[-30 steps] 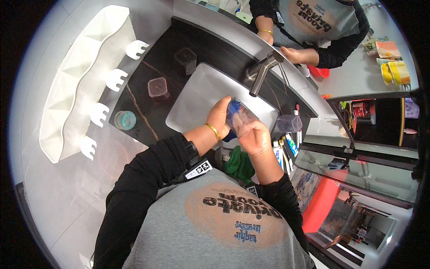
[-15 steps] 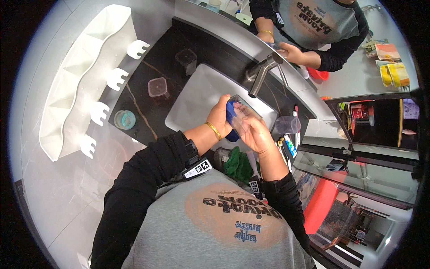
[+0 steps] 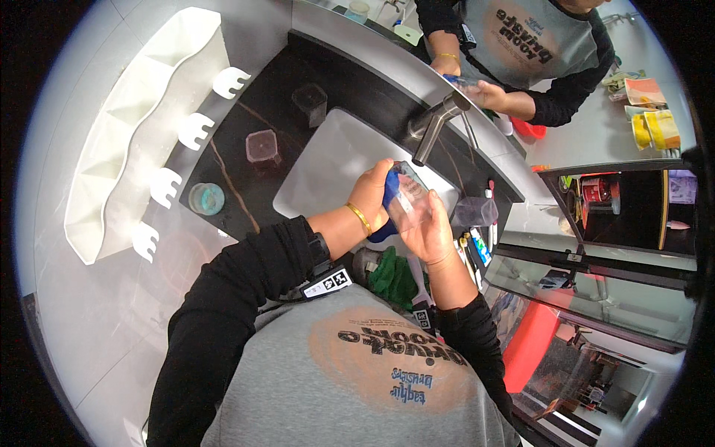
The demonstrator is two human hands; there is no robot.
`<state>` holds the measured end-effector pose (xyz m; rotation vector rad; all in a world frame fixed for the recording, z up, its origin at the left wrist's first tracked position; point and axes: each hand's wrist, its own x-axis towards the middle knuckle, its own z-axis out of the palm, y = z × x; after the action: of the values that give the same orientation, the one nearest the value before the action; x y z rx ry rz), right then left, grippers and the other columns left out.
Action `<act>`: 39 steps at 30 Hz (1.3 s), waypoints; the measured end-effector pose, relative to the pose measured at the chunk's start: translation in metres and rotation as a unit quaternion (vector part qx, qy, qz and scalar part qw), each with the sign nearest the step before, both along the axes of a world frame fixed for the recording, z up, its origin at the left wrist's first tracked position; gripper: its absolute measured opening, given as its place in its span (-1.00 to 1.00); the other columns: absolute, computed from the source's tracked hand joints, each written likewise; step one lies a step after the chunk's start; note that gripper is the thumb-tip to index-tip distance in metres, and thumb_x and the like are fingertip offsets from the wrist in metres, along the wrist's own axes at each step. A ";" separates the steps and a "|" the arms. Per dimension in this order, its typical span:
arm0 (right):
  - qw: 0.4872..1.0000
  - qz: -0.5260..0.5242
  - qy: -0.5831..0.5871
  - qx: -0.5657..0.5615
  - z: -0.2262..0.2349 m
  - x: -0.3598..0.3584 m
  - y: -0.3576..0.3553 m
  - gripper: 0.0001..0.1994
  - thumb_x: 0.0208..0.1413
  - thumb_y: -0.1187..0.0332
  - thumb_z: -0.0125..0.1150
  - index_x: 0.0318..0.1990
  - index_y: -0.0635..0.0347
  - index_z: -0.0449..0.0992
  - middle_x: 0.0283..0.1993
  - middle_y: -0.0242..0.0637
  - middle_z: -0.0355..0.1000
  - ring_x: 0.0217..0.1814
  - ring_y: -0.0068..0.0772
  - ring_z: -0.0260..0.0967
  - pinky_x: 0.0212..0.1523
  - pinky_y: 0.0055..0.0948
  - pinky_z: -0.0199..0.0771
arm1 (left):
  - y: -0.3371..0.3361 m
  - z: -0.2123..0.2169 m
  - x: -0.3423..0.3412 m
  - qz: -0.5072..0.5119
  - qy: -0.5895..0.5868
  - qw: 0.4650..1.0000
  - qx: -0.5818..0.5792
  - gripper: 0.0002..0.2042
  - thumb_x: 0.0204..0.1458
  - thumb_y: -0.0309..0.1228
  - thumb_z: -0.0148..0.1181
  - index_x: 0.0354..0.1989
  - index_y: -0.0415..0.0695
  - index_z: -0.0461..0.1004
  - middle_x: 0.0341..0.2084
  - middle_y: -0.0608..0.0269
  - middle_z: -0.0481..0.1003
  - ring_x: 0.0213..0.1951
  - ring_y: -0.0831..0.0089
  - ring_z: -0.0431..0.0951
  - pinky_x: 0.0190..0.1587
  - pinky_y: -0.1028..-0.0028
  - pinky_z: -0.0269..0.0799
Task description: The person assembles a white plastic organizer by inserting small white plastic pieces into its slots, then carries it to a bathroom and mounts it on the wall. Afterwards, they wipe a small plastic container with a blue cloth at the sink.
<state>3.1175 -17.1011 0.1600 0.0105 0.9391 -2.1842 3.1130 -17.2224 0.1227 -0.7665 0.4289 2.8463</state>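
Over the front right part of the white sink (image 3: 316,167), my two hands hold a clear plastic container (image 3: 412,195). My left hand (image 3: 369,192), with a gold bracelet at its wrist, is closed round a blue cloth (image 3: 383,230) pressed against the container's left side. On the other side, my right hand (image 3: 429,232) grips the container from below and the right, its thumb along the edge. Part of the cloth is hidden behind my left fingers. The metal faucet (image 3: 439,125) stands just beyond the container, apart from it.
On the dark counter, left of the sink, stand two clear plastic containers (image 3: 262,147) (image 3: 310,103) and a jar with turquoise contents (image 3: 207,199). Another clear container (image 3: 475,211) and toothbrushes (image 3: 468,257) lie right. A green cloth (image 3: 392,278) is near my body. A white shelf (image 3: 141,127) hangs left.
The container has turned, so its broad side shows more. My right hand has shifted slightly down and its fingers have moved from over the container to beneath it.
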 end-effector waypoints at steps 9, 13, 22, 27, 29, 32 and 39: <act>0.999 0.005 -0.026 0.042 0.007 -0.008 0.003 -0.31 0.17 -0.16 -0.17 0.16 0.36 0.18 0.19 -0.08 0.22 0.22 -0.19 0.18 0.25 -0.30 0.12 | 0.012 0.007 0.000 0.026 0.021 0.999 -0.040 -0.73 0.09 -0.21 0.02 -0.19 -0.15 0.42 -0.36 0.20 0.49 -0.32 0.35 0.52 -0.17 0.35 0.45; 0.998 -0.030 -0.055 -0.022 0.006 -0.007 0.001 -0.39 0.20 -0.10 -0.15 0.10 0.33 0.24 0.13 -0.12 0.28 0.15 -0.20 0.23 0.21 -0.28 0.16 | 0.016 0.014 -0.001 0.040 0.064 0.995 -0.066 -0.73 0.07 -0.27 0.09 -0.12 -0.14 0.40 -0.32 0.22 0.46 -0.29 0.41 0.50 -0.19 0.37 0.45; 0.991 -0.113 -0.050 0.048 0.001 -0.006 -0.009 -0.45 0.21 -0.06 -0.15 0.07 0.30 0.26 0.07 -0.16 0.33 0.13 -0.27 0.26 0.20 -0.30 0.19 | -0.009 0.017 -0.003 0.055 0.067 0.992 -0.090 -0.70 0.02 -0.31 0.13 -0.11 -0.12 0.28 -0.33 0.23 0.42 -0.30 0.45 0.45 -0.22 0.42 0.44; 0.984 -0.137 -0.056 0.094 0.000 -0.008 -0.004 -0.50 0.21 -0.08 -0.13 -0.07 0.26 0.33 -0.11 -0.25 0.41 -0.09 -0.36 0.36 -0.02 -0.36 0.35 | 0.010 0.016 -0.010 0.094 0.044 0.990 -0.090 -0.70 -0.01 -0.34 0.16 -0.11 -0.07 0.27 -0.32 0.22 0.41 -0.30 0.44 0.44 -0.24 0.41 0.44; 0.978 -0.154 -0.060 0.126 0.000 -0.009 -0.002 -0.53 0.21 -0.07 -0.12 -0.15 0.24 0.36 -0.20 -0.28 0.43 -0.18 -0.39 0.37 -0.12 -0.37 0.37 | 0.008 0.016 -0.011 0.101 0.036 0.991 -0.086 -0.69 -0.02 -0.36 0.17 -0.12 -0.06 0.27 -0.32 0.22 0.41 -0.29 0.43 0.44 -0.24 0.40 0.45; 0.969 -0.178 -0.055 0.161 0.001 -0.009 -0.002 -0.56 0.20 -0.06 -0.08 -0.25 0.21 0.40 -0.30 -0.31 0.44 -0.29 -0.44 0.37 -0.25 -0.41 0.38 | -0.010 0.016 -0.010 0.104 0.029 0.991 -0.079 -0.69 -0.03 -0.38 0.18 -0.12 -0.06 0.27 -0.31 0.22 0.40 -0.29 0.42 0.45 -0.24 0.39 0.45; 0.958 -0.208 -0.041 0.194 0.005 -0.007 -0.022 -0.57 0.18 -0.06 -0.03 -0.33 0.19 0.40 -0.38 -0.32 0.41 -0.41 -0.47 0.36 -0.39 -0.48 0.39 | -0.010 0.011 -0.012 0.113 0.019 0.990 -0.079 -0.68 -0.04 -0.39 0.18 -0.12 -0.09 0.25 -0.30 0.21 0.38 -0.27 0.42 0.45 -0.23 0.40 0.46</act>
<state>3.1105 -17.1235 0.1654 0.5250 1.4031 -2.3073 3.1010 -17.2326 0.1336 -0.8387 0.6179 3.0692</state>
